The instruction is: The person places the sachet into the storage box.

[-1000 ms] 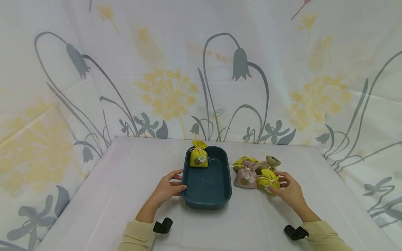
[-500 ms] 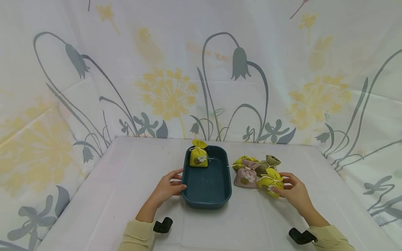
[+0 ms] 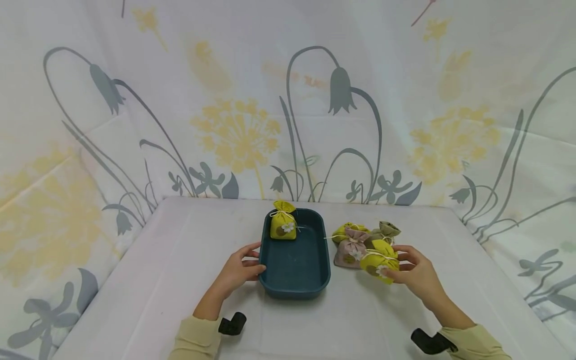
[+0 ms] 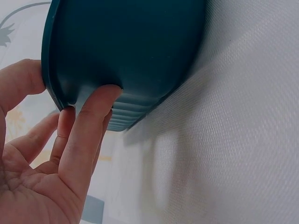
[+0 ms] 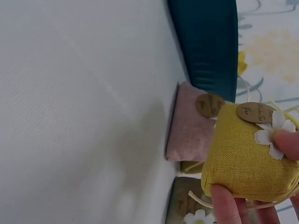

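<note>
In the head view a dark teal tray (image 3: 294, 287) stands mid-table, with a yellow drawstring pouch (image 3: 283, 225) upright at its far end. My left hand (image 3: 238, 267) holds its left side, thumb at the rim and a fingertip against the outer wall in the left wrist view. To the right, my right hand (image 3: 416, 275) pinches another yellow drawstring pouch (image 5: 250, 158), tagged and decorated with a white flower. It appears raised in the right wrist view. Behind it lie a pink pouch (image 3: 347, 252), an olive pouch (image 3: 386, 231) and a yellow pouch (image 3: 344, 231), partly hidden.
A white cloth (image 3: 198, 235) covers the table. Behind it hangs a flower-printed curtain (image 3: 243, 65). Black wrist pieces, a left one (image 3: 232, 323) and a right one (image 3: 432, 342), sit beside the sleeves.
My right hand has picked up the front yellow pouch and drawn it away from the others, first toward the near right, then slightly left. The left hand and tray stay about the same.
</note>
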### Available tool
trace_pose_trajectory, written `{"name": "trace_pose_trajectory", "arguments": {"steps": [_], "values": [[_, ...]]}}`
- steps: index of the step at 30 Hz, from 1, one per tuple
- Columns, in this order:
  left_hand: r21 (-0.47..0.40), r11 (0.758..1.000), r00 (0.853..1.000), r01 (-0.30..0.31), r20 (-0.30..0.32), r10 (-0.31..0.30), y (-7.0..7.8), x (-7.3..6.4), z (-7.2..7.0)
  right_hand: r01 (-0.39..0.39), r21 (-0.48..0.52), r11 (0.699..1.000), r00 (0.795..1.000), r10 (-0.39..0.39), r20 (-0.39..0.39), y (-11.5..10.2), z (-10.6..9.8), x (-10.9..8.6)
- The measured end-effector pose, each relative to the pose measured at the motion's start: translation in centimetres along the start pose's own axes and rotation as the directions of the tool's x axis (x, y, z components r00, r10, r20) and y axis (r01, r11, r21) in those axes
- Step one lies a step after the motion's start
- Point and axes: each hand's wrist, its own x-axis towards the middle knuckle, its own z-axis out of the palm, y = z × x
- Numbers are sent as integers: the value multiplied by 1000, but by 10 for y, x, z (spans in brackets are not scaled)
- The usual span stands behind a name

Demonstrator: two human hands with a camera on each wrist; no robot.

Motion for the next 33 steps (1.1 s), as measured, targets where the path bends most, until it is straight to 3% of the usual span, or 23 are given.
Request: {"name": "trace_pose_trajectory", "arguments": {"steps": [11,33], "values": [[6,1000,1000,8,13,-8,-3,2,0,38,-8,999,999,-38,25,-20,12,-3],[7,1000,1000,-2,6,2,-3,2,-1,134,43,990,985,-138,102,-55,52,14]]}}
